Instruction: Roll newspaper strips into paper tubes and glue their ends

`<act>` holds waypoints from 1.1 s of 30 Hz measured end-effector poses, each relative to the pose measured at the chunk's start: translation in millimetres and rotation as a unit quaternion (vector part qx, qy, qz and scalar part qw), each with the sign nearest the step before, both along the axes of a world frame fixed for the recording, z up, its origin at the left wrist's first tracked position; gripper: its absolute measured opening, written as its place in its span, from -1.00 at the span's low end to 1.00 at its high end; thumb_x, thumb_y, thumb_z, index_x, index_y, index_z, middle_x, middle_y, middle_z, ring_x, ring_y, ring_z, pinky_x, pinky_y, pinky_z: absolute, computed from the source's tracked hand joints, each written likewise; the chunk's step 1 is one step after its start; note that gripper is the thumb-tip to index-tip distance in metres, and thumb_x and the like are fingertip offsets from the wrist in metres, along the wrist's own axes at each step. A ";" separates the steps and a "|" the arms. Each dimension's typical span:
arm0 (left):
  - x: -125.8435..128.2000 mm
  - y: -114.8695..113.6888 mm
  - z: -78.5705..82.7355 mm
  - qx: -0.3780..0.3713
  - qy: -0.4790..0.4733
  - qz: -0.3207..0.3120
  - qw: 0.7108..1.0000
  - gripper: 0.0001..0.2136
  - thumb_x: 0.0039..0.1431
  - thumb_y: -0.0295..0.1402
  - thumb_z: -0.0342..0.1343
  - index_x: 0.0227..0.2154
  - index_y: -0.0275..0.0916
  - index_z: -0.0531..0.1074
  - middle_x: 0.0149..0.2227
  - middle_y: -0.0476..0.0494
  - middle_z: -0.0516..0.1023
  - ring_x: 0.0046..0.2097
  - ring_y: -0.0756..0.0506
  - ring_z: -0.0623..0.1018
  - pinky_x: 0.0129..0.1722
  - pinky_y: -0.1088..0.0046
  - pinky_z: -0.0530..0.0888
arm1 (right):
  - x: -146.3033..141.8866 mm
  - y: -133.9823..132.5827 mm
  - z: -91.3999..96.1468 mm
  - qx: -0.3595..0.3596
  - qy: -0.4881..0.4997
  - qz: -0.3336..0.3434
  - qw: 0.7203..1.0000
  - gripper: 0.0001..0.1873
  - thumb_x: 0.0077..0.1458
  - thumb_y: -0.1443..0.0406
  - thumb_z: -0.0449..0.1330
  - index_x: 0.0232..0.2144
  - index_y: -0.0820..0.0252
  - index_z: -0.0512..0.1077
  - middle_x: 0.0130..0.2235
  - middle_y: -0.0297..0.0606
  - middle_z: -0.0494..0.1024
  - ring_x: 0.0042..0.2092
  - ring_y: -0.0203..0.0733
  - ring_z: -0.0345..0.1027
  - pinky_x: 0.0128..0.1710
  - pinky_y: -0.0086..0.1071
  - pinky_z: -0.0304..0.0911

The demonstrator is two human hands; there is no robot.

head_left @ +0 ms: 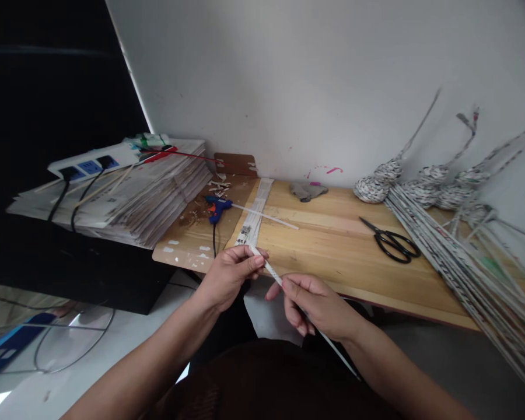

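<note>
A thin rolled newspaper tube (273,272) runs slantwise between my hands, just off the table's front edge. My left hand (231,274) pinches it near its upper end with thumb and fingers. Lower down, my right hand (312,303) grips the same tube, and its tail passes under the palm toward my lap. Beyond my left hand, a flat strip of newspaper (254,213) lies on the wooden table (332,256). A blue glue gun (219,209) rests to its left, with a white glue stick (269,216) sticking out across the strip.
Black-handled scissors (391,240) lie at the right. Behind them stand several woven paper pieces (371,188) and a bundle of paper tubes (446,256). A grey cloth (308,191) sits by the wall. At left, a power strip (94,163) tops a newspaper stack (157,204).
</note>
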State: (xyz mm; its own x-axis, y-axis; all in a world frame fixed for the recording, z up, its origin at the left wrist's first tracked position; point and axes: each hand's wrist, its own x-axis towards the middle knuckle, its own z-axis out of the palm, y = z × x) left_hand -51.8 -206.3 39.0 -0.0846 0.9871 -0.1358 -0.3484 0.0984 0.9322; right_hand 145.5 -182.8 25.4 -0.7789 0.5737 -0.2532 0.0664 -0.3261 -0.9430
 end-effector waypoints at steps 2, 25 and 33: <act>-2.6 0.5 -0.7 -0.003 0.008 -0.016 1.000 -0.82 -0.05 -0.31 0.40 -0.44 -0.32 0.60 -0.45 -0.08 0.54 -0.44 0.07 0.44 -0.45 0.58 0.35 | 1.2 1.4 -1.4 -0.033 0.021 0.001 0.999 -0.53 0.29 -0.01 0.03 -0.22 0.28 0.47 -0.65 -0.46 0.35 -0.70 -0.46 0.13 -0.74 -0.59 -0.05; -0.8 3.5 -14.2 -0.059 0.036 -0.017 0.997 -0.78 -0.10 -0.27 0.42 -0.52 -0.28 0.52 -0.52 -0.01 0.44 -0.45 0.06 0.38 -0.45 0.58 0.32 | 24.8 -15.7 -11.5 0.253 -0.167 -0.092 0.949 -0.64 0.33 0.13 0.01 -0.25 0.21 0.52 -0.48 -0.34 0.46 -0.44 -0.35 0.28 -0.39 -0.46 0.17; 10.2 9.2 -24.5 -0.082 0.034 -0.077 0.993 -0.73 -0.16 -0.25 0.44 -0.37 -0.25 0.61 -0.49 -0.03 0.46 -0.45 0.02 0.38 -0.45 0.53 0.36 | 45.9 -25.8 -17.7 0.113 -0.113 -0.048 0.986 -0.47 0.35 0.02 -0.07 -0.14 0.25 0.55 -0.55 -0.40 0.33 -0.57 -0.44 0.08 -0.54 -0.54 0.04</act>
